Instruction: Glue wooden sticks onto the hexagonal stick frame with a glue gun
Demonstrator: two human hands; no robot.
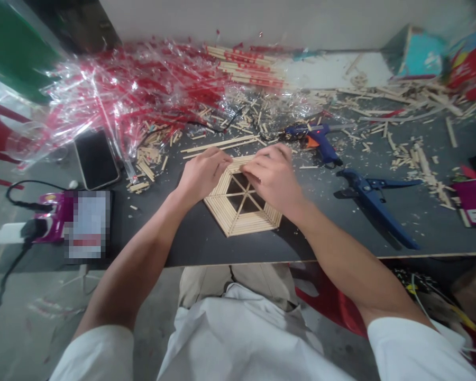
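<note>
A hexagonal frame of glued wooden sticks (241, 217) lies flat on the dark table (341, 233) in front of me. My left hand (202, 173) rests on its upper left edge with the fingers curled and pressed on the sticks. My right hand (272, 174) covers its upper right part, fingers bent down and pinching at the sticks near the centre. The two hands nearly touch over the frame's top. Whether a loose stick is between the fingers is hidden.
A blue glue gun (319, 140) and blue cutters (375, 203) lie to the right. A phone (96, 159) lies to the left. Red-and-clear wrappers (130, 95) pile at the back left. Loose sticks (222, 143) and offcuts litter the table. A cabled purple device (53, 214) sits far left.
</note>
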